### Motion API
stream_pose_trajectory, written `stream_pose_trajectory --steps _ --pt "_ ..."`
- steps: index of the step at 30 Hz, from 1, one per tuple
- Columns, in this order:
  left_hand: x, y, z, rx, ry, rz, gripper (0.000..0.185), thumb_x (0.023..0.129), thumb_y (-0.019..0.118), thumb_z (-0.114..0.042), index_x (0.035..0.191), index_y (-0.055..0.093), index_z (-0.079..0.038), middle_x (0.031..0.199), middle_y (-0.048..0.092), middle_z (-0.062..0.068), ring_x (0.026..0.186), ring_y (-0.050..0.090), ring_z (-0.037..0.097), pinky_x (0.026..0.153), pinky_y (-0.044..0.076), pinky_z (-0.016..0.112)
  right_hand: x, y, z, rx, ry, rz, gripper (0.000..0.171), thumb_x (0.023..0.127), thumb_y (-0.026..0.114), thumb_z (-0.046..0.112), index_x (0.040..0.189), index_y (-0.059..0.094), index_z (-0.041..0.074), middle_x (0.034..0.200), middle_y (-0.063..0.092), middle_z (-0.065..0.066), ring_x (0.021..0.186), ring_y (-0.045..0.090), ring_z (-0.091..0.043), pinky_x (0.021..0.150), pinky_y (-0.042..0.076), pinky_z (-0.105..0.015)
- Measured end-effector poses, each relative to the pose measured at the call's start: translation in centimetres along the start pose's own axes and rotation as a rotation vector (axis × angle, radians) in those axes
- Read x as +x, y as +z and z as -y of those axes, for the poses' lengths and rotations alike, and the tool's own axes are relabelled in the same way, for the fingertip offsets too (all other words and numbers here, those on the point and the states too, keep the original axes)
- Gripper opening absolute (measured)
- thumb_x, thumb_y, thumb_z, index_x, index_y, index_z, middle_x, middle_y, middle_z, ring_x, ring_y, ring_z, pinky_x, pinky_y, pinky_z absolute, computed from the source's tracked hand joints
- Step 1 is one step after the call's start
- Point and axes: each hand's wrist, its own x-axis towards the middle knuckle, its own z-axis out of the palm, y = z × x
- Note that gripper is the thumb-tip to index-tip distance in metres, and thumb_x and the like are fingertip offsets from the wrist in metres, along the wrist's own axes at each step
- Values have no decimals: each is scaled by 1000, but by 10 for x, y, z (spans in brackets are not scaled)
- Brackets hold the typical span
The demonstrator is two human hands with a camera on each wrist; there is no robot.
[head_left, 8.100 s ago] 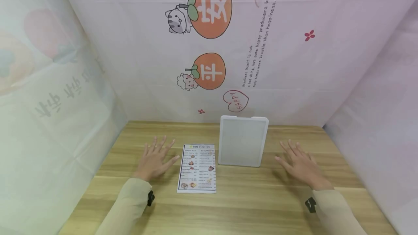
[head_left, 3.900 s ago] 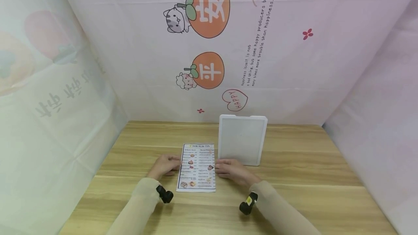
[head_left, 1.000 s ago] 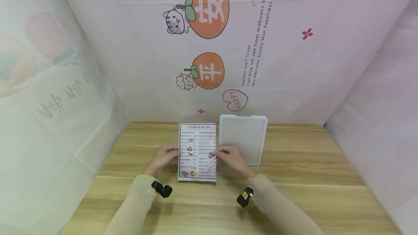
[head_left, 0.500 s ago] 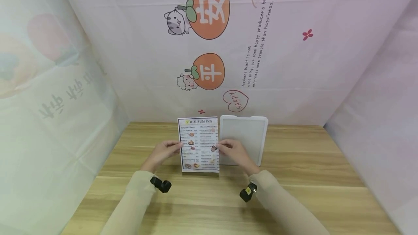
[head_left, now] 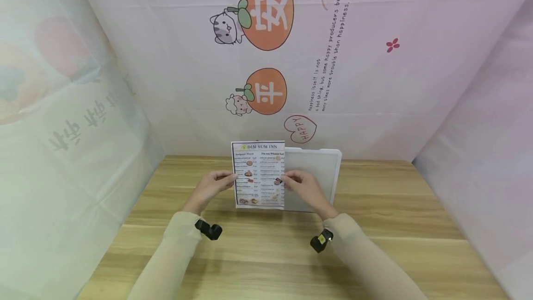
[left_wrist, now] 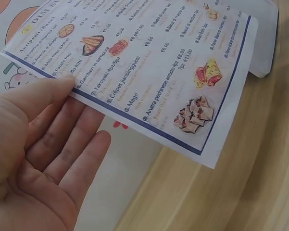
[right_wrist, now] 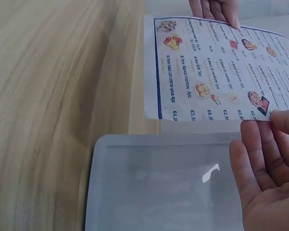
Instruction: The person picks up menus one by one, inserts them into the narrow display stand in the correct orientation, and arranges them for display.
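Note:
A paper menu (head_left: 260, 175) headed "DIM SUM INN" is held up off the table, its printed side facing me. My left hand (head_left: 211, 188) pinches its left edge, thumb on the front and fingers behind, as the left wrist view shows with the menu (left_wrist: 149, 72) tilted. On the opposite edge my right hand (head_left: 306, 190) pinches the sheet the same way. Behind the right hand stands a white-framed upright panel (head_left: 320, 175); the menu covers its left side. In the right wrist view the panel (right_wrist: 163, 187) looks glossy, apart from the menu (right_wrist: 207, 67).
Wood-grain table (head_left: 266, 263) spreads below both arms. A printed cloth backdrop (head_left: 354, 68) rises behind its far edge, and pale cloth walls stand at left and right. A black wrist camera (head_left: 208, 229) sits on each wrist.
Both hands came in from the sides and took the menu by its edges. It has risen from the table, turned more upright, and shifted slightly right over the panel's left side.

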Motion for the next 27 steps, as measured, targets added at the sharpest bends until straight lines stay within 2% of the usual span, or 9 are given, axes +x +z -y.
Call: stream_pose_trajectory --steps 6,15,18,27 --pt "1 5 -11 10 36 1 47 91 73 -43 121 70 -7 122 68 7 115 64 27 106 43 48 -1 -10 7 -1 -9 -2 25 100 65 29 110 71 7 109 71 -5 99 67 -20 88 56 -35" --pt "7 15 -22 -22 84 13 51 88 76 -48 120 71 -10 122 69 5 115 65 25 106 44 47 -4 -26 16 -54 -58 -46 30 101 62 32 113 69 5 105 70 -9 98 65 -22 90 55 -41" --pt "9 18 -26 -24 83 18 51 85 76 -52 118 72 -14 120 70 1 114 65 22 108 41 48 -3 -31 18 -53 -55 -53 32 101 62 34 114 68 5 108 70 -9 101 65 -22 91 54 -41" --pt "19 29 -41 -2 155 27 50 87 73 -56 117 72 -15 118 70 0 114 65 20 108 41 48 -3 -49 27 -50 -64 -85 39 100 62 40 117 67 6 113 68 -9 102 62 -23 92 52 -40"
